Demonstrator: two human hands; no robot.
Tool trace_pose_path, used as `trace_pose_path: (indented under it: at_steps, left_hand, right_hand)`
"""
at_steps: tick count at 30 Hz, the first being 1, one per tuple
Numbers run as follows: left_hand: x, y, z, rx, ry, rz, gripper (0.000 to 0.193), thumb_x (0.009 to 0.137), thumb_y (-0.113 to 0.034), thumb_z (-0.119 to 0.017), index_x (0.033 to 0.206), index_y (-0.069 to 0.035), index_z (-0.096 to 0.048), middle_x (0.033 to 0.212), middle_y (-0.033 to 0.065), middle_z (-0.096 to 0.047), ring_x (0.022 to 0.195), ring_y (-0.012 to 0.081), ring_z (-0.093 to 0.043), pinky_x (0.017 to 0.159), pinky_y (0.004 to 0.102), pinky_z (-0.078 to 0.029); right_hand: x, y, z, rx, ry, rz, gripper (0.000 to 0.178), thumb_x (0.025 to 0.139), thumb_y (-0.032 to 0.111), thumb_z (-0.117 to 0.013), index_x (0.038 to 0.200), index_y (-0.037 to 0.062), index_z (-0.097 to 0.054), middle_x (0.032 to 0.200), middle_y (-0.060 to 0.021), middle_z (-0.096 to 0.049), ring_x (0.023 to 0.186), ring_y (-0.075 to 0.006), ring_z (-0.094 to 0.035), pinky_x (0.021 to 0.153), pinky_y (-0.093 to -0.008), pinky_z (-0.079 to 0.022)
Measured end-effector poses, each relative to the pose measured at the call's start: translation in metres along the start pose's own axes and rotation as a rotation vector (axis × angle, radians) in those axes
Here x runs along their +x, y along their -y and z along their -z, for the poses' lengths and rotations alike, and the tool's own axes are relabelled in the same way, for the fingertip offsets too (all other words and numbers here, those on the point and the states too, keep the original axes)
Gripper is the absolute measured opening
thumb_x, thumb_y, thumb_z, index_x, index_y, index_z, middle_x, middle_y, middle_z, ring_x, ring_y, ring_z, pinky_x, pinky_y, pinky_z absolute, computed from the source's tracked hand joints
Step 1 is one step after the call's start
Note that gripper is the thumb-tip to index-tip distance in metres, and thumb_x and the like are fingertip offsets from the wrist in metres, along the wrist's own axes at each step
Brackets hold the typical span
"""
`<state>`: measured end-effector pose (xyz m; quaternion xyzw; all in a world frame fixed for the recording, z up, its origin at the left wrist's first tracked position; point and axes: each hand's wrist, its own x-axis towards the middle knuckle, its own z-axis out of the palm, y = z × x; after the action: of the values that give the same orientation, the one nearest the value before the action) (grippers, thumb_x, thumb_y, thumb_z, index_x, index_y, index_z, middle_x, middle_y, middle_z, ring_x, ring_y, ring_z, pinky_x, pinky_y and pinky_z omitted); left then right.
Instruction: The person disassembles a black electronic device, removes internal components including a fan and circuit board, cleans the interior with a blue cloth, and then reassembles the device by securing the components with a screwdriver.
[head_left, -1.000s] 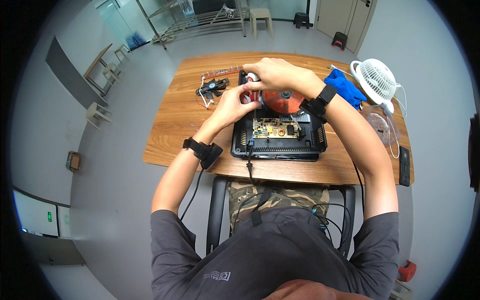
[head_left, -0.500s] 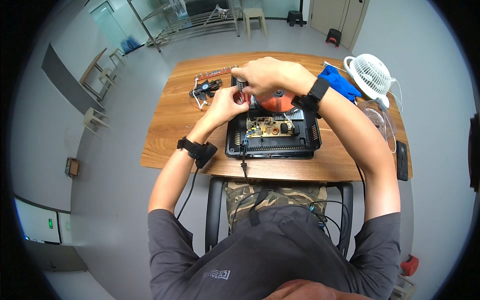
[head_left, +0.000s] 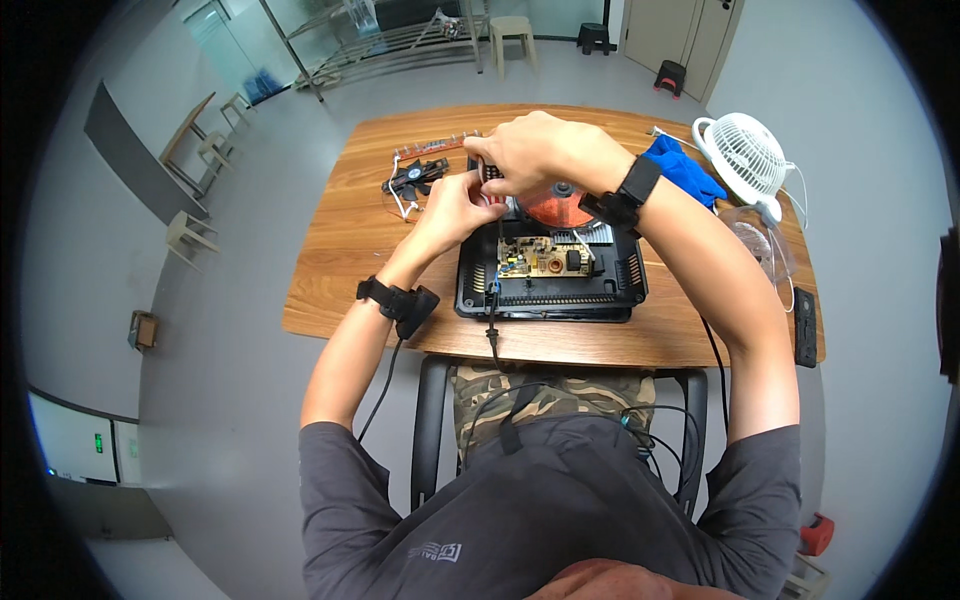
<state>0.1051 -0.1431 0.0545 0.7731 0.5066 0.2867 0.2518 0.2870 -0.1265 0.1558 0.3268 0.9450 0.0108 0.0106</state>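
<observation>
A black appliance housing (head_left: 560,301), like an opened induction cooker, lies in front of me. In it sit a tan circuit board (head_left: 540,260) and a round copper-red coil (head_left: 553,209), partly covered by my right arm. My right hand (head_left: 532,152) is closed from above around the ribbed, dark-and-pale handle of a screwdriver (head_left: 488,172), held upright over the housing's far left corner. Just below, my left hand (head_left: 456,209) pinches the reddish lower part of the screwdriver. Its tip is hidden by my fingers. A black power cord (head_left: 492,338) hangs from the housing's near edge.
Left of the housing lie a small black fan (head_left: 416,177) and a red strip with upright pins (head_left: 430,147). On the right are a blue cloth (head_left: 683,172), a white desk fan (head_left: 745,155), a clear plastic bag (head_left: 752,238) and a black bar-shaped object (head_left: 805,328).
My right hand has turned slightly around the screwdriver handle, covering more of it. The left hand keeps its pinch in nearly the same place. The whole view has shifted slightly.
</observation>
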Motion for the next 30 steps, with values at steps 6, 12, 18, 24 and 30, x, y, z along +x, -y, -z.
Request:
trace_pose_path:
  at_steps: [6,12,18,24,30]
  left_hand:
    - [0.004,0.013,-0.010,-0.067,-0.013,-0.099,0.036,0.080,-0.019,-0.082,0.109,0.000,-0.072,0.077,0.0041,-0.067,0.071,0.0117,-0.060,0.071,0.0302,-0.051]
    - [-0.002,-0.002,-0.005,-0.118,-0.088,-0.085,0.039,0.076,-0.019,-0.086,0.110,-0.003,-0.074,0.075,0.0076,-0.070,0.067,0.0126,-0.063,0.069,0.0294,-0.053]
    - [0.000,-0.009,0.005,0.001,0.003,-0.037,0.035,0.077,-0.022,-0.082,0.099,0.003,-0.071,0.074,0.0098,-0.070,0.067,0.0138,-0.064,0.068,0.0308,-0.053]
    - [0.001,0.008,-0.004,-0.047,-0.060,-0.099,0.038,0.076,-0.025,-0.085,0.096,0.003,-0.068,0.073,0.0117,-0.068,0.065,0.0183,-0.061,0.067,0.0341,-0.052]
    - [0.000,0.003,-0.005,-0.183,-0.046,-0.084,0.037,0.076,-0.025,-0.086,0.096,0.002,-0.071,0.077,0.0102,-0.071,0.068,0.0159,-0.065,0.070,0.0312,-0.054]
  right_hand:
    - [0.011,-0.001,0.002,-0.010,0.105,-0.151,0.050,0.094,0.048,-0.065,0.114,0.0027,-0.070,0.098,-0.0195,-0.075,0.096,-0.0371,-0.072,0.084,-0.0466,-0.057]
    - [0.014,0.003,0.006,-0.093,0.105,-0.199,0.057,0.095,0.055,-0.060,0.105,0.0008,-0.074,0.099,-0.0210,-0.075,0.096,-0.0366,-0.073,0.084,-0.0452,-0.058]
    - [0.007,-0.003,0.001,-0.027,0.060,-0.092,0.053,0.096,0.049,-0.060,0.119,0.0013,-0.061,0.091,-0.0213,-0.073,0.087,-0.0399,-0.071,0.079,-0.0489,-0.056]
    - [0.011,-0.002,0.001,0.012,0.055,-0.097,0.055,0.094,0.053,-0.062,0.091,-0.0016,-0.070,0.086,-0.0219,-0.073,0.086,-0.0401,-0.071,0.078,-0.0479,-0.057]
    - [0.015,-0.003,0.003,-0.063,0.081,-0.179,0.061,0.095,0.058,-0.058,0.096,-0.0019,-0.070,0.084,-0.0239,-0.072,0.084,-0.0413,-0.071,0.077,-0.0487,-0.057]
